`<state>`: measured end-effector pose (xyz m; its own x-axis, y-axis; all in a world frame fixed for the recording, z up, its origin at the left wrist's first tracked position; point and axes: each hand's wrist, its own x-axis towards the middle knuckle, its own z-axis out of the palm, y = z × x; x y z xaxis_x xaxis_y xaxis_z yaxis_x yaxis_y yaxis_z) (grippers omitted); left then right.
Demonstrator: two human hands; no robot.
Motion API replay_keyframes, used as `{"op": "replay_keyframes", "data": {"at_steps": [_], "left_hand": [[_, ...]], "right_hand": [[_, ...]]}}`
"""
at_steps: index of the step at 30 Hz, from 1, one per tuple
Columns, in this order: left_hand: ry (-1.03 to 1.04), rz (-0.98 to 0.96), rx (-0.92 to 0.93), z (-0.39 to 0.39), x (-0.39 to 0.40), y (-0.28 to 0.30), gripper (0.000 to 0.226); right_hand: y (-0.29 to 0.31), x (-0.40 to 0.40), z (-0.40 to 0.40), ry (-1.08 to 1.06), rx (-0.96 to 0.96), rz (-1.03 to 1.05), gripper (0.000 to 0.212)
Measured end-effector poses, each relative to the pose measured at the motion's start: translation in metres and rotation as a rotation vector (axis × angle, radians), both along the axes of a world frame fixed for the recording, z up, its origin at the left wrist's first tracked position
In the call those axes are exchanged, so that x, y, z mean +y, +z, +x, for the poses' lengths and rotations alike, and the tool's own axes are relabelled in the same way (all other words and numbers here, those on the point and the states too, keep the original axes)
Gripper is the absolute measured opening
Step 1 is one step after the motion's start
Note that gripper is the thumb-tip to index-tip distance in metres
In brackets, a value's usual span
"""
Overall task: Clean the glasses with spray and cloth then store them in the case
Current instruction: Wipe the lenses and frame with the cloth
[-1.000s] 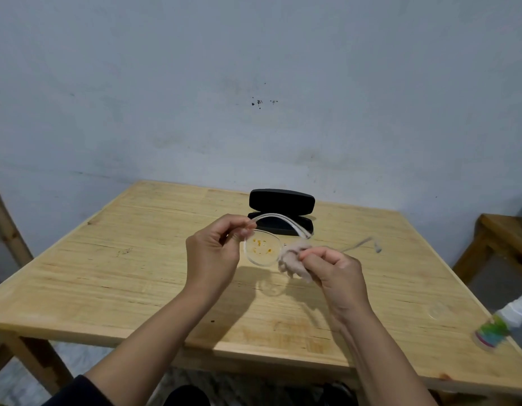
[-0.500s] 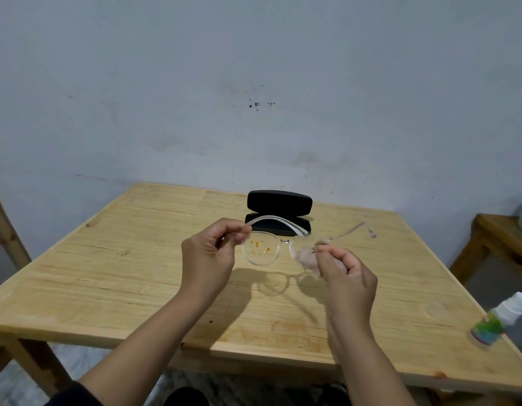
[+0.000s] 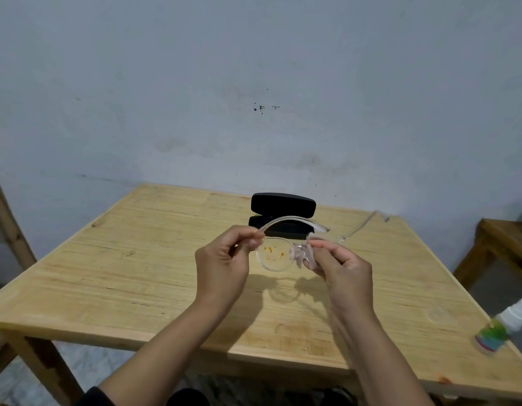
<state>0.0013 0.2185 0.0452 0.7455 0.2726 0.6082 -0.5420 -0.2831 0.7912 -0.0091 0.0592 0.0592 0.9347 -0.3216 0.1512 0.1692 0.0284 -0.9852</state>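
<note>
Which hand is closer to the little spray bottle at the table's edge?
Right. The right hand wipes the glasses with the cloth, on the spray bottle's side. The left hand holds the frame's far end.

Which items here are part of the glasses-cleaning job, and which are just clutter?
Job: clear-framed glasses with orange specks on one lens, pinkish cleaning cloth, open black hard case, white spray bottle with green label.

Lying about: clear round cap, wooden side stool.
</note>
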Motion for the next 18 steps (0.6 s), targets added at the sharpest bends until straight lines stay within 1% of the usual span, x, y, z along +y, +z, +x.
{"op": "replay_keyframes", "data": {"at_steps": [3,5,7,9,12,15,18], "left_hand": [[-0.002,-0.043,0.045,0.004,0.007,0.003,0.027],[-0.001,-0.053,0.061,0.006,0.011,0.004,0.026],[0.002,-0.058,0.068,0.007,0.011,0.004,0.023],[0.011,-0.069,0.073,0.009,0.012,0.004,0.021],[0.023,-0.066,0.073,0.009,0.014,0.003,0.022],[0.047,-0.060,0.081,0.010,0.017,0.002,0.024],[0.114,-0.077,0.104,0.015,0.022,0.000,0.023]], "right_hand": [[0.006,-0.013,-0.004,0.185,0.007,-0.229,0.022],[0.009,-0.017,-0.006,0.251,0.020,-0.311,0.024],[0.009,-0.019,-0.006,0.264,0.044,-0.337,0.022],[0.008,-0.021,-0.007,0.259,0.055,-0.319,0.021],[0.008,-0.022,-0.009,0.253,0.061,-0.238,0.019],[0.003,-0.022,-0.011,0.204,0.096,-0.083,0.019],[-0.003,-0.026,-0.013,0.122,0.147,0.093,0.018]]}}
